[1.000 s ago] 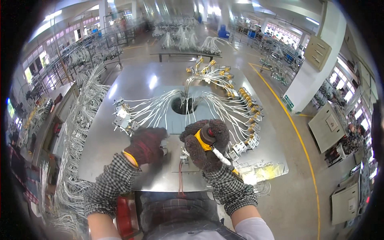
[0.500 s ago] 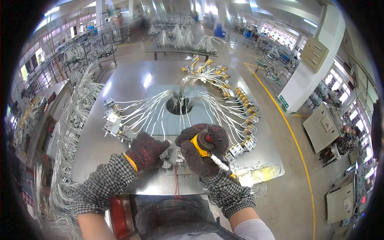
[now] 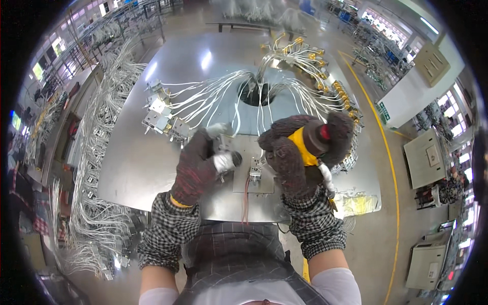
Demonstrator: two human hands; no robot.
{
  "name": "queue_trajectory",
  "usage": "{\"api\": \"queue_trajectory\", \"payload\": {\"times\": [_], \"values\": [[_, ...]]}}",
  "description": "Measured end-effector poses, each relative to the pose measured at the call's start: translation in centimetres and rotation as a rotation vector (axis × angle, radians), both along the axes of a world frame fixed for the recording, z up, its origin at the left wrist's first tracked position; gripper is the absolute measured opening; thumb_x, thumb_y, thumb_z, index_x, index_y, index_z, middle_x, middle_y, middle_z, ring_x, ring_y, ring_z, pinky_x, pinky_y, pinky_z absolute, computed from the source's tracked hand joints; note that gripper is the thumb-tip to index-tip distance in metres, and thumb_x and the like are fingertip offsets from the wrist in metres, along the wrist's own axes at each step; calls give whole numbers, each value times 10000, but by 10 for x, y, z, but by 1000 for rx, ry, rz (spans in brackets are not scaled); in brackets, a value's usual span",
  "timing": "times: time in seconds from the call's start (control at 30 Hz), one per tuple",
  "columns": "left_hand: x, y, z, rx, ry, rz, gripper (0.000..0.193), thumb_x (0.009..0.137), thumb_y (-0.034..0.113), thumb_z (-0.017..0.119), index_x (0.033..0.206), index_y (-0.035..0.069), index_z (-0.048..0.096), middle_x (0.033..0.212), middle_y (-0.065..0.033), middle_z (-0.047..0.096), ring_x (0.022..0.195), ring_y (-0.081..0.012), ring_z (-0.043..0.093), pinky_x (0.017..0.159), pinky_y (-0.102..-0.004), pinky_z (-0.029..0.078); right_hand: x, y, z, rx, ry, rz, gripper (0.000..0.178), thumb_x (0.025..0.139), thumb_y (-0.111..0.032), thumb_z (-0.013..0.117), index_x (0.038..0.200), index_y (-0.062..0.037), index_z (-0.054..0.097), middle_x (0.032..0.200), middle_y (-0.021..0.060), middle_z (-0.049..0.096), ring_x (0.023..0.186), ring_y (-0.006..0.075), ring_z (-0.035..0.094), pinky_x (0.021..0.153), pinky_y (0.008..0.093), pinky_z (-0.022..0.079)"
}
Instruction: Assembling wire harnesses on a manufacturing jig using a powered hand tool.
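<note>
My left hand (image 3: 195, 170), in a dark knitted glove with white-wrapped fingertips, is closed around a small metal block (image 3: 222, 145), mostly hidden by the fingers. A white cable (image 3: 237, 119) runs from beside those fingertips toward the table's round hole. My right hand (image 3: 287, 157), also gloved, grips a yellow-and-black power screwdriver (image 3: 304, 146) with a white-wrapped hose or cord (image 3: 325, 175) at its side. Its tip is hidden under the glove. Between the hands, a small metal fixture (image 3: 255, 172) sits on a flat plate, with thin reddish wires (image 3: 246, 198) hanging toward me.
White cables fan out from the hole (image 3: 255, 94) in the metal table (image 3: 127, 178). Metal boxes (image 3: 157, 114) end the left ones; yellow-marked connectors (image 3: 343, 94) line the right. Bundled cables (image 3: 96, 147) hang at left. A pillar (image 3: 422, 86) stands right.
The view has shifted, so the table sits higher and farther right. My left hand has turned, fingers pointing farther from me, and moved off the fixture. The screwdriver has moved right, away from it.
</note>
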State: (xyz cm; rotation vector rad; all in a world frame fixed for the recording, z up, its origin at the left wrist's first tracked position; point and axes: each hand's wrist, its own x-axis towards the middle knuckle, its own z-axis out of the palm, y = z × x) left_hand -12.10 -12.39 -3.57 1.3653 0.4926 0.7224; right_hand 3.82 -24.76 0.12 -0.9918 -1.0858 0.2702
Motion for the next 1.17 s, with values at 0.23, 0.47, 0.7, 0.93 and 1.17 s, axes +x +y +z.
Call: {"api": "queue_trajectory", "payload": {"times": [0.23, 0.47, 0.7, 0.93, 1.17], "values": [[-5, 8, -16, 937, 282, -101, 636, 690, 252, 871, 1271, 128, 644, 875, -109, 659, 772, -253, 670, 689, -362, 536, 22, -6, -44, -193, -113, -53, 412, 875, -111, 727, 1229, -38, 529, 1109, 142, 640, 979, 265, 662, 861, 402, 567], [2, 6, -21, 958, 197, -100, 657, 666, 285, 877, 1257, 116, 646, 836, -94, 646, 736, -252, 668, 641, -365, 524, 8, -5, -18, 145, -225, -106, 650, 933, -60, 636, 1468, -163, 282, 1040, 150, 642, 902, 259, 681, 731, 403, 608], [33, -18, -4, 933, 258, -170, 671, 672, 398, 864, 1241, 115, 649, 929, -115, 697, 809, -273, 705, 715, -346, 562, 3, -3, 11, 138, -36, 49, 625, 938, -91, 622, 1459, -176, 288, 969, 146, 650, 783, 214, 671, 663, 394, 594], [28, -7, 5, 861, 552, -329, 592, 761, 381, 798, 1264, 124, 620, 1033, -141, 695, 921, -323, 700, 770, -425, 559, 10, -15, -2, -74, 66, 41, 563, 928, -165, 660, 1403, -115, 363, 1002, 135, 661, 823, 205, 676, 737, 382, 592], [27, -7, 2, 973, 506, -294, 571, 768, 401, 771, 1236, 112, 621, 1021, -140, 688, 902, -348, 686, 778, -439, 550, 16, -21, -13, -247, 125, 64, 537, 919, -229, 692, 1355, -63, 427, 1030, 126, 670, 856, 198, 680, 801, 372, 591]]}}
